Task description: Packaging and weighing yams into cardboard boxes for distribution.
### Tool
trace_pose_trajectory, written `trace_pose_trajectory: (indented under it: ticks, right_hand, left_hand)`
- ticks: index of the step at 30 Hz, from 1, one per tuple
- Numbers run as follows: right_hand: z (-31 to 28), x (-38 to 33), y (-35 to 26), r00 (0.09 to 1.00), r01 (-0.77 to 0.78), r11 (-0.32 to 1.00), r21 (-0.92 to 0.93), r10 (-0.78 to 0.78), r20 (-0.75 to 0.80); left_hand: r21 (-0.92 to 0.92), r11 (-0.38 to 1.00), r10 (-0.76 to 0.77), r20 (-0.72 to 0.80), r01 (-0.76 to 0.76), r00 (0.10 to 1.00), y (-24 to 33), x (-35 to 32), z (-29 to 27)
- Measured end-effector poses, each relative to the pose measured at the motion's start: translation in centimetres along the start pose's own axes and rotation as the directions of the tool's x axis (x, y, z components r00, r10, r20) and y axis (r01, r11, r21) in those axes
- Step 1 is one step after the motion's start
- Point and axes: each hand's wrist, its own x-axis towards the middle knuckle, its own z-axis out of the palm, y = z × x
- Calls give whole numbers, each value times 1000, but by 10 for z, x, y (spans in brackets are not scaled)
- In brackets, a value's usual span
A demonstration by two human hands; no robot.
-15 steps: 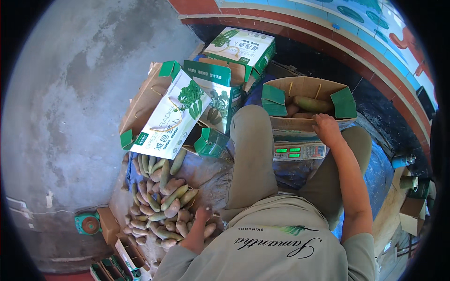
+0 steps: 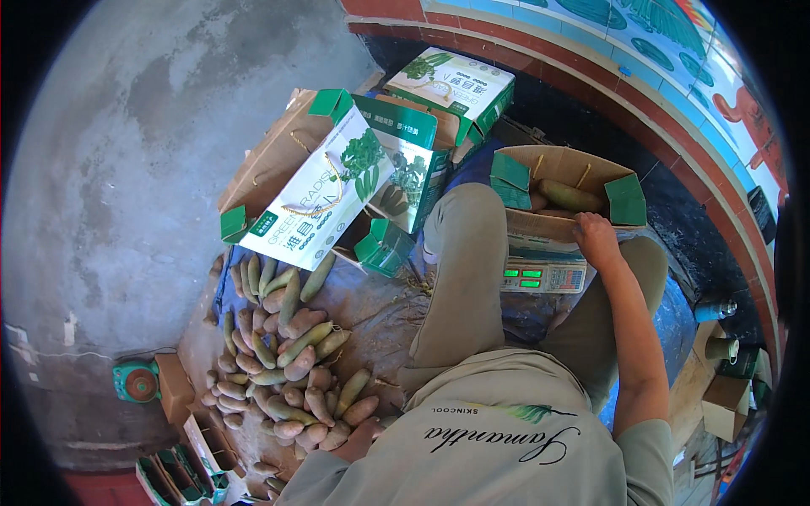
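The right hand (image 2: 597, 240) clamps the carton rim (image 2: 540, 223); the left hand (image 2: 361, 439), its grip unclear, apparently selects radishes (image 2: 306, 344), which calls for enclosing one.

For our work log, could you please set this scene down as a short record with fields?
Left hand: at the near edge of the vegetable pile; the left hand is partly hidden, so its grip cannot be told
Right hand: the right hand touches the near rim of the open carton
Carton contents: elongated vegetables, partly hidden
Scale: the scale shows lit green displays, below the carton in the picture
Left of the knees: white-and-green cartons, beyond the pile
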Motion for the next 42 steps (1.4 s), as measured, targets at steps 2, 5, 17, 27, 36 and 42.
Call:
trace_pose_trajectory:
  ticks: [2, 5, 17, 27, 36, 42]
  right_hand:
    - [-1, -1, 0, 1000, 9, 1000, -3, -9, -7]
    - [0, -1, 1, 1000, 11, 1000, -9, -12, -12]
    - [-2, 0, -3, 1000, -10, 1000, -10, 10, -1]
    - [-1, 0, -3, 998, -41, 999, -26, 42, 45]
    - [2, -2, -1, 1000, -20, 1000, -16, 20, 15]
    - [-1, -1, -4, 1000, -14, 999, -34, 14, 9]
  left_hand:
    - [-4, 1000, 8, 8, -8, 1000, 6, -3, 2]
    - [-7, 1000, 20, 18, -20, 1000, 14, -8, 5]
    - [22, 998, 62, 52, -63, 997, 39, -17, -11]
    - [58, 993, 99, 80, -104, 992, 60, -17, -35]
    - [81, 988, 121, 107, -130, 987, 75, -17, -55]
    - [99, 986, 119, 125, -132, 985, 83, -24, -72]
